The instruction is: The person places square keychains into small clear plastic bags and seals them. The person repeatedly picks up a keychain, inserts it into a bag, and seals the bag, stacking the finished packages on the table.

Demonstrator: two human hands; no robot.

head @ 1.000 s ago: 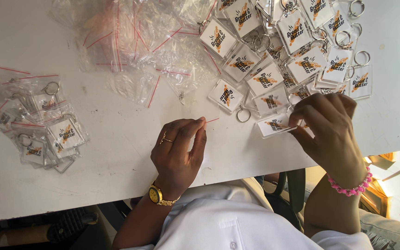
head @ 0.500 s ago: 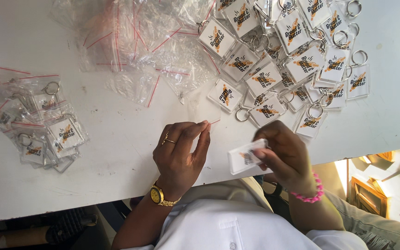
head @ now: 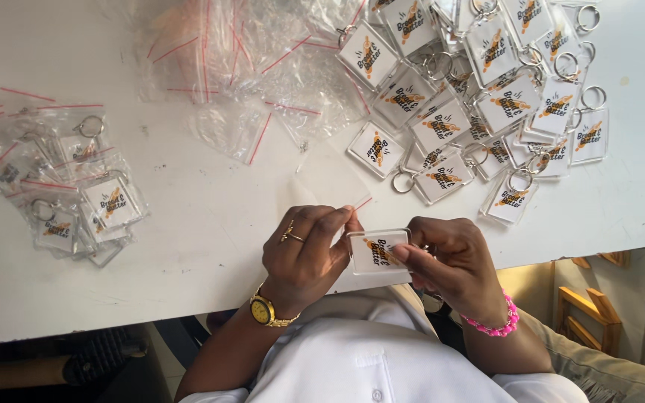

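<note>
The person's right hand [head: 453,261] is gripping a clear rectangular acrylic keychain with a white printed insert [head: 377,251], its fingers closing round the right edge while the tag is sitting just above the near edge of the white table [head: 210,224], between the two hands. The left hand [head: 309,250], wearing a gold ring and a gold wristwatch [head: 266,310], is pinching the mouth of a small clear plastic zip bag with a red seal strip [head: 330,185] between thumb and fingertips, right beside the keychain's left edge; the bag is lying flat on the table and reaching away from the hands. A pink beaded bracelet [head: 496,322] is circling the right wrist. At the far right of the table a loose heap of matching unbagged keychains with metal split rings [head: 487,97] is spreading out, well apart from the hands. A pile of empty clear zip bags with red strips [head: 240,60] is lying at the far middle of the table. On the left side a cluster of keychains already sealed in bags [head: 61,194] is resting. A white shirt [head: 367,358] is showing below the hands.
</note>
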